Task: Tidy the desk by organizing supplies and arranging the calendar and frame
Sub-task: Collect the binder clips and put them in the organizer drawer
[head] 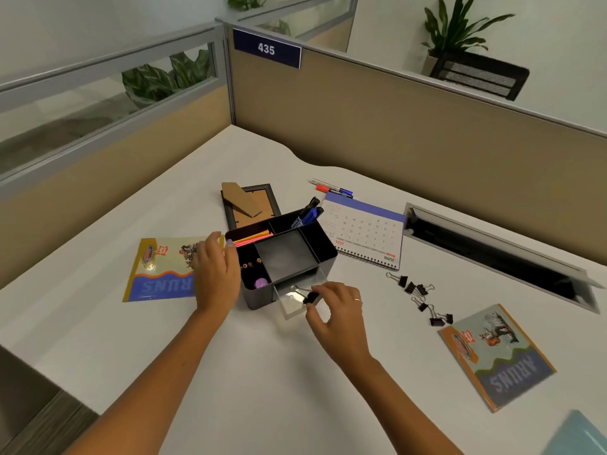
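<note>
Pinching a black binder clip [310, 297] over the organizer's [323, 254] open clear drawer [292, 308], the right hand [340, 311] curls; left hand [215, 274] rests relaxed on its 9 o'clock wall; calendar [368, 234] lies at 2 o'clock, frame [251, 205] at 11, face down

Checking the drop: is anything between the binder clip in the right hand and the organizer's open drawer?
Nothing visible. The right hand pinches the binder clip directly over the clear drawer, pulled out of the organizer.
</note>
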Available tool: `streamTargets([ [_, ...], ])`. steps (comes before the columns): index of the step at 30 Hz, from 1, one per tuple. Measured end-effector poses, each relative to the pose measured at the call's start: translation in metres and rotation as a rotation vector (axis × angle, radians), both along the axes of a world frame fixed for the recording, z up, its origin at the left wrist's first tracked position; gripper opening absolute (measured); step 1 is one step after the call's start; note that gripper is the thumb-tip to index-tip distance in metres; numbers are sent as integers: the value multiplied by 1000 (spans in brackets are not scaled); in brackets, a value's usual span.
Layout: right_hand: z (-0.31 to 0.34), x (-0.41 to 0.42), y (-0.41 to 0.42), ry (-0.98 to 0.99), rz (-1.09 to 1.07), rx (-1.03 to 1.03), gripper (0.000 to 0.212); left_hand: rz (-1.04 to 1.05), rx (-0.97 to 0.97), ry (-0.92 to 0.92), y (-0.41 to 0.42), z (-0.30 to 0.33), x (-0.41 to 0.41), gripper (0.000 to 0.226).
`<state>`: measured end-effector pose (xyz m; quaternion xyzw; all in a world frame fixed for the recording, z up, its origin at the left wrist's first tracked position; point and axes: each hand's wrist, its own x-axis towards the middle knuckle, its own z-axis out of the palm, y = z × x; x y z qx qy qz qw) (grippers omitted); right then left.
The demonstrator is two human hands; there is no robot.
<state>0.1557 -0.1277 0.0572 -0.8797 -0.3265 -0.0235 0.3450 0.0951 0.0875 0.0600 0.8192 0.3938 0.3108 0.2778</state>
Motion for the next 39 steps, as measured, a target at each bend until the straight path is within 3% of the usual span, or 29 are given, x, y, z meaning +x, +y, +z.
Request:
streamTargets([
  [5, -1, 4, 17, -43, -95, -130, 25, -200, 133, 246, 20, 11, 35, 34],
  [10, 1, 2, 21, -20, -109, -189, 25, -356, 17, 392, 31, 15, 52, 38],
  [15, -3, 11, 3, -94, -199, -8, 24, -406, 64, 356, 46, 16, 57, 39],
  [18, -10, 28, -20, -4, -331, 8, 18, -443, 90, 331, 56, 14, 64, 35],
  [24, -36, 71, -74, 165, -515, -159, 31, -545, -13, 277, 60, 13, 83, 29],
  [31, -46, 111, -103, 199, -586, -225, 44, -468, 5, 365, 59, 11, 88, 35],
  [36, -56, 131, -100, 155, -459, -460, 49, -432, 8, 377, 55, 14, 88, 34],
  [39, -62, 137, -96, 110, -383, -464, 42, -417, 24, 380, 54, 14, 88, 34],
])
